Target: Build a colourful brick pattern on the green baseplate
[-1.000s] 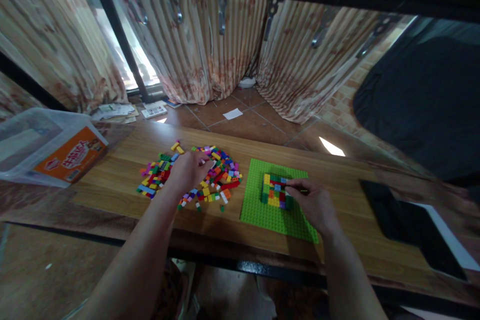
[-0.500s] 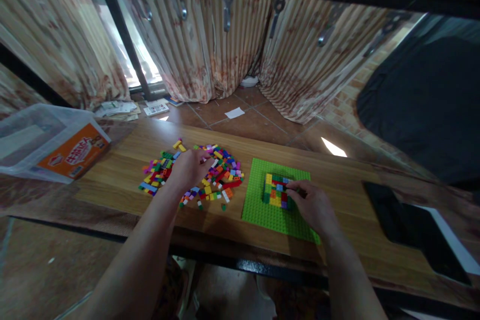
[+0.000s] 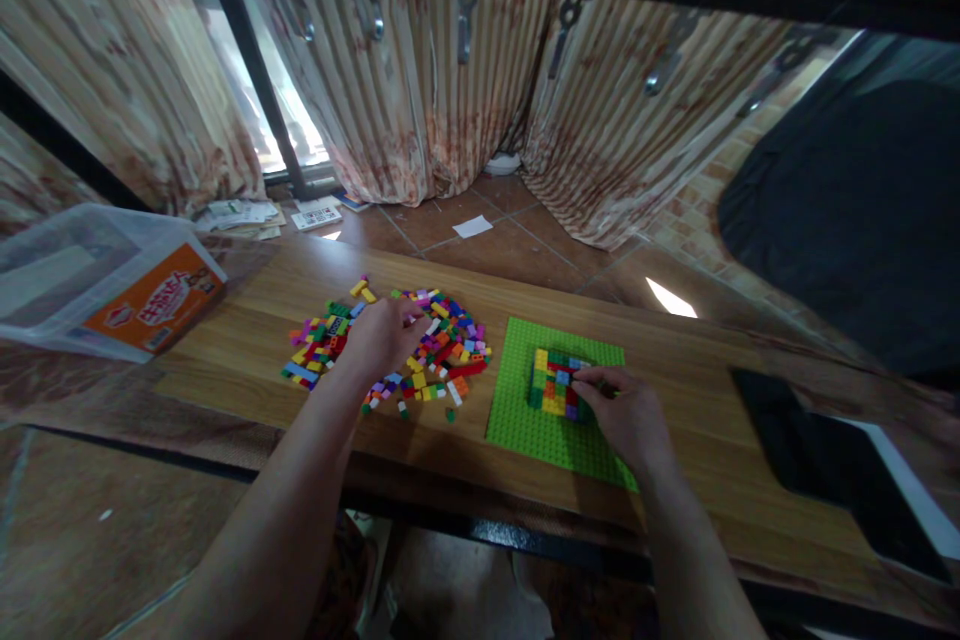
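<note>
Over the heap of loose toy building bricks (image 3: pixel 454 330) on the wooden table hovers my left hand (image 3: pixel 381 335), its thumb and index finger a little apart and no brick visible between them. My right hand (image 3: pixel 626 410) is at the right edge of a low block of colourful bricks (image 3: pixel 553 390), which sits on a green studded baseplate (image 3: pixel 510 420). Its thumb and index finger are pinched together on a small brick there, mostly hidden by the fingertips. Yellow, red, blue, green and orange bricks show on top of the block.
A clear plastic box (image 3: pixel 60 320) with an orange label stands at the table's left end. Dark flat objects (image 3: pixel 780 430) and a white sheet (image 3: pixel 911 490) lie to the right. Striped curtains (image 3: pixel 480 100) hang beyond the table, and papers (image 3: pixel 240 215) lie behind the box.
The whole view has shifted slightly to the right. Both hands stay at nearly the same places, the left over the heap and the right at the brick block.
</note>
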Motion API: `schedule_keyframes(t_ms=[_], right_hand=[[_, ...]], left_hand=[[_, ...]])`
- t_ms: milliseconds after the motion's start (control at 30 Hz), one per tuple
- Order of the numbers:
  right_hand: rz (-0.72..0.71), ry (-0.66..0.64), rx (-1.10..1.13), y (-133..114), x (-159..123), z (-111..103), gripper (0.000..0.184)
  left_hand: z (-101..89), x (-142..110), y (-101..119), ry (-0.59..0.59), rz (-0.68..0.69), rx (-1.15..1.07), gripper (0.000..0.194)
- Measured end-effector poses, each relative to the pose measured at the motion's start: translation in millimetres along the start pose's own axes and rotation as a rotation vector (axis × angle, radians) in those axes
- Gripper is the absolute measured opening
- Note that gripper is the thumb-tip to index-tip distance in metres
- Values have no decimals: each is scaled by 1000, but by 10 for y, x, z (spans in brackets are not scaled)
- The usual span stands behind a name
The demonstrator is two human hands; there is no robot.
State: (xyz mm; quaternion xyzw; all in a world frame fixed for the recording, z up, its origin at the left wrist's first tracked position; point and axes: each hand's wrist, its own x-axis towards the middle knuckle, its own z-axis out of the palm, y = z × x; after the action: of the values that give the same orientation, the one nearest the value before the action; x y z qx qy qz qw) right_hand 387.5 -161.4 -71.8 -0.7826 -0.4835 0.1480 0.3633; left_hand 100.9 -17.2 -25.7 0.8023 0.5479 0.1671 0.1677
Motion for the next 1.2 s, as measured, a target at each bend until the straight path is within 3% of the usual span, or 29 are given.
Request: schedule_keyframes(t_ms=[167,533,733,1033,1200], right_hand=[[-20,-37,-19,-2,-4,0,21],[-315,-51,-327,-25,-20,-22,24],[-277,-36,-384,-44,-29,-12,20],[-180,-12,-187,-28,-37,-26,21],[-106,-18,-196,-39,-27,-8,23]], left_hand=[[4,5,-12,-4,-6,8,30],[25,10,7,-30,-26,39,30],[17,-5,12,-27,-25,33,30],[17,-5,8,-10,3,20,30],[9,-2,4,-7,13,5,30]])
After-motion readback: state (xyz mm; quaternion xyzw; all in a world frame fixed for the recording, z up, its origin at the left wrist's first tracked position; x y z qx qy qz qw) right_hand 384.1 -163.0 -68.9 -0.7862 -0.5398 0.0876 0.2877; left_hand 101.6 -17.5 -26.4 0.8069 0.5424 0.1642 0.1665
